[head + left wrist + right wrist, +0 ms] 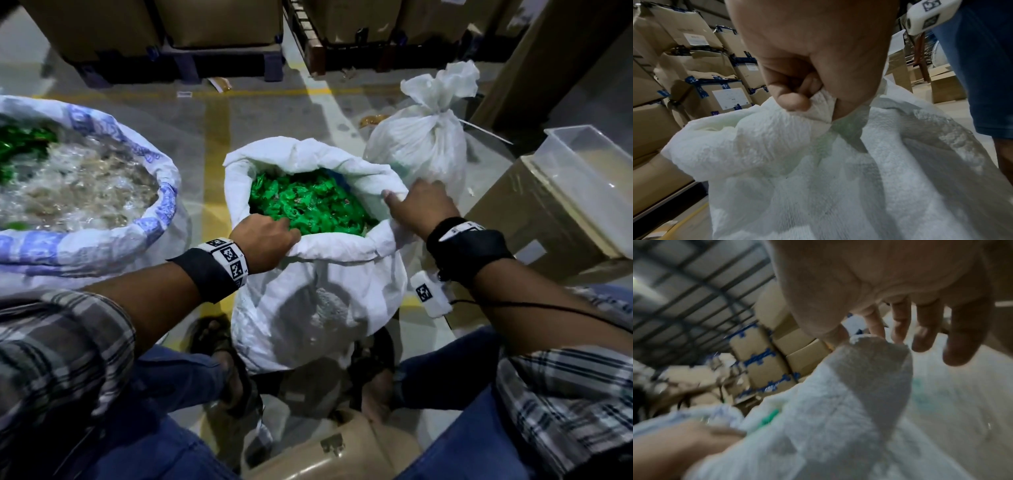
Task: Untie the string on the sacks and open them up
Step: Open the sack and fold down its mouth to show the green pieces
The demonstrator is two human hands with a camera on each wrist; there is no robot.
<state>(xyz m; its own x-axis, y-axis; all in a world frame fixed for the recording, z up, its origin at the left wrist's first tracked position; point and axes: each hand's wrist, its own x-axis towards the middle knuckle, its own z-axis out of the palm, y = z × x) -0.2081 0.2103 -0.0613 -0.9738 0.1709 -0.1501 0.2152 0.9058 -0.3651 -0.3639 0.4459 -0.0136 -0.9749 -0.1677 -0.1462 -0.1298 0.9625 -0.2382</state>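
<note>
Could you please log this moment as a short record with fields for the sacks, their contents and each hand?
Middle sack: white sack, mouth open, rim rolled down
Contents: green wrapped pieces
Left hand: left hand grips the near rim, cloth bunched in the fist
Right hand: right hand pinches the right side of the rim, the other fingers loose
Far sack: tied sack, neck still bound with string
Left sack: blue-printed sack, open, clear wrappers inside
Setting: warehouse floor, stacked cartons
</note>
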